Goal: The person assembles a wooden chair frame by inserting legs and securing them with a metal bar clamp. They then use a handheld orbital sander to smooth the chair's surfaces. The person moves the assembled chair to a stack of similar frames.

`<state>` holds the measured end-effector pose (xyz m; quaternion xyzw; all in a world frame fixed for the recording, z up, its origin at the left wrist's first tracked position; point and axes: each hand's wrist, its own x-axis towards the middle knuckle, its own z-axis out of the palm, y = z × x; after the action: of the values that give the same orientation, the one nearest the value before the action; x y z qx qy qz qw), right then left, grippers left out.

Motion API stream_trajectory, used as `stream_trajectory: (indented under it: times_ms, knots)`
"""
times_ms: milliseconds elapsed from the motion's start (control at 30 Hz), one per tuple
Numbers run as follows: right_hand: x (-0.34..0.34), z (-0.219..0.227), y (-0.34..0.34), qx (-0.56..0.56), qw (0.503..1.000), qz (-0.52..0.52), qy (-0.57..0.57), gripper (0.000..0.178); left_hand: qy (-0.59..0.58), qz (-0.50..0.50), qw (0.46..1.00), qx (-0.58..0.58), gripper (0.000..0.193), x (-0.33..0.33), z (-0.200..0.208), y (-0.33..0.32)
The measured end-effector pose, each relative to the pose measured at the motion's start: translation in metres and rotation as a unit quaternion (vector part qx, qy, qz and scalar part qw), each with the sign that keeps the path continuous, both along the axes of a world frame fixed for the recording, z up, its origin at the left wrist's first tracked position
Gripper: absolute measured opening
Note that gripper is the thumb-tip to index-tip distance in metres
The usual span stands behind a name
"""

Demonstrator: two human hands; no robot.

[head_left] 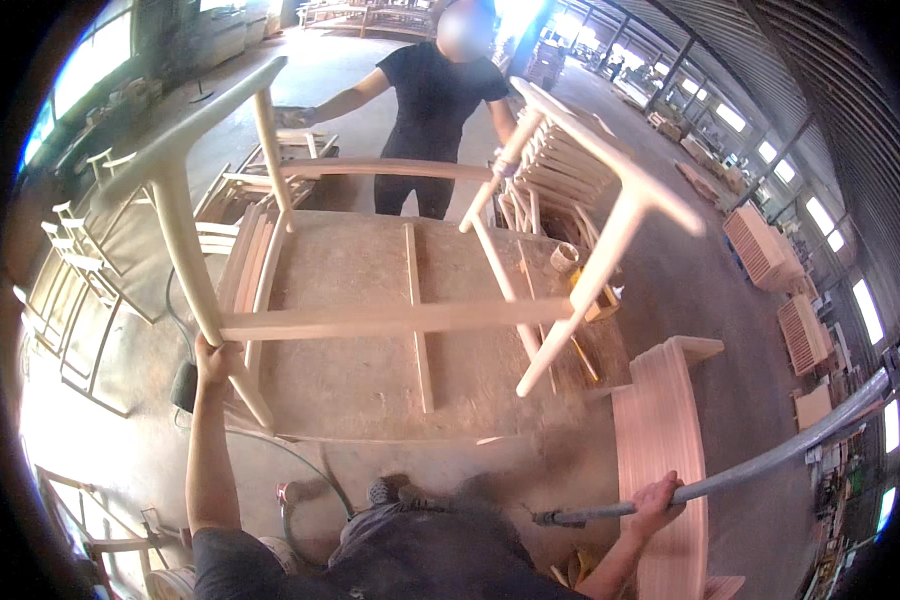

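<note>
A pale wooden chair frame (390, 320) with legs, arm pieces and cross rails stands over a worktable (340, 390). My left hand (217, 358) is wrapped round its near left leg, just below the near rail. Off to the right, my right hand (657, 502) grips a long grey metal pipe clamp (770, 458), well apart from the chair frame. The clamp slants up to the right, with a jaw-like head at its far end. Across the table a co-worker in dark clothes (435, 110) has one hand at each far side of the frame.
A stack of curved wooden slats (660, 440) stands right of the table. A yellow bottle (602, 303) and a small cup (564, 257) sit on the table's right edge. Chair frames (85, 265) stand at left. A hose (320, 470) trails below the table.
</note>
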<state>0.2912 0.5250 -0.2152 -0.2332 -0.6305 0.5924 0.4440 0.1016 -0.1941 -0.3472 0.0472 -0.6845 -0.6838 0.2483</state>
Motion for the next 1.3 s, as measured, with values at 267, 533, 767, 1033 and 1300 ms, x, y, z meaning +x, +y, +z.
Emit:
stream_trajectory:
  times_ms: [267, 533, 767, 1033, 1300]
  knots:
    - [-0.035, 0.01, -0.04, 0.015, 0.995, 0.093, -0.019, 0.034, 0.016, 0.026, 0.999, 0.033, 0.024, 0.008, -0.023, 0.022]
    - [-0.063, -0.024, -0.081, 0.287, 0.913, 0.284, -0.053, 0.03, -0.085, 0.118, 0.986, -0.075, 0.061, 0.096, 0.006, 0.143]
    - [-0.067, -0.018, -0.11, 0.397, 0.748, 0.476, -0.237, 0.024, -0.029, -0.43, 0.9, 0.071, 0.099, 0.136, 0.106, 0.358]
    - [-0.075, 0.022, -0.102, 0.466, 0.713, 0.524, -0.014, 0.024, -0.063, -0.071, 0.841, 0.533, 0.048, 0.138, 0.135, 0.43]
    - [0.002, -0.125, 0.092, -0.075, 0.808, 0.56, -0.166, 0.045, 0.145, -0.22, 0.76, 0.594, 0.043, 0.129, 0.109, 0.401]
